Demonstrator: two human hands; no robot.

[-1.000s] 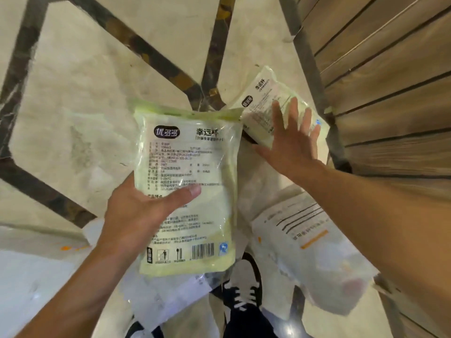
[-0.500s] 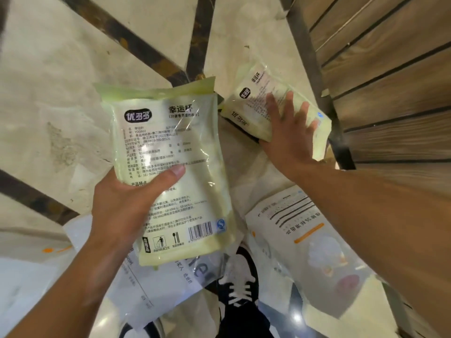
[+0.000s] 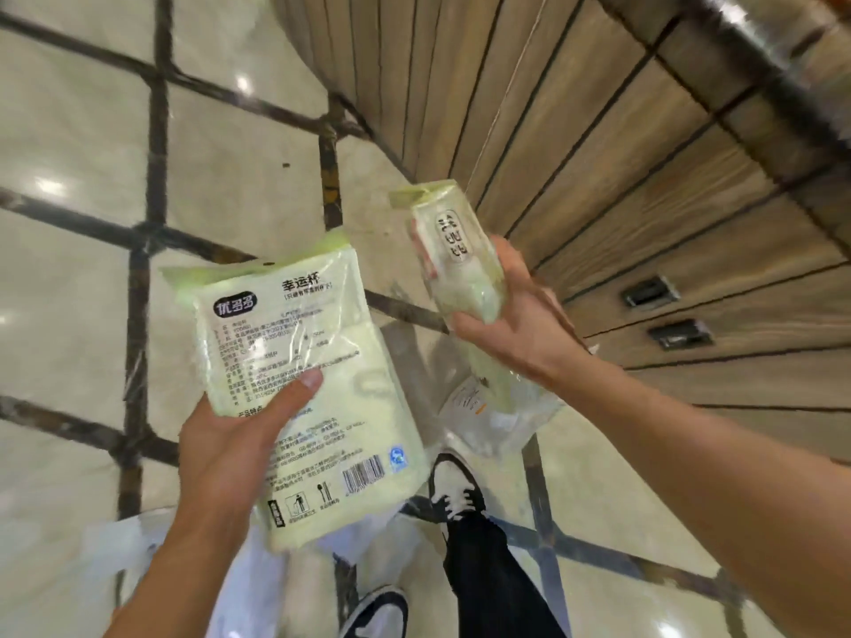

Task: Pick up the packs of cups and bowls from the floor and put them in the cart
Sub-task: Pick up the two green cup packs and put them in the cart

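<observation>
My left hand (image 3: 235,448) grips a pale green pack of cups (image 3: 317,361) from below, thumb laid across its printed label, holding it flat and facing me. My right hand (image 3: 515,320) grips a second pale green pack (image 3: 456,264) round its lower part, lifted off the floor and turned edge-on. A clear pack with white contents (image 3: 488,416) lies on the floor just below my right wrist. More clear packs (image 3: 248,573) lie on the floor under my left forearm. No cart is in view.
A curved wooden slatted wall (image 3: 621,177) with two dark metal recessed fittings (image 3: 681,333) rises at the right. The floor is beige marble with dark inlaid lines (image 3: 152,154). My black trouser leg and black-and-white shoes (image 3: 456,490) stand between the packs.
My right hand, which pressed flat on the second green pack on the floor, has closed round it and lifted it. The view has risen and the left hand has come up with its pack.
</observation>
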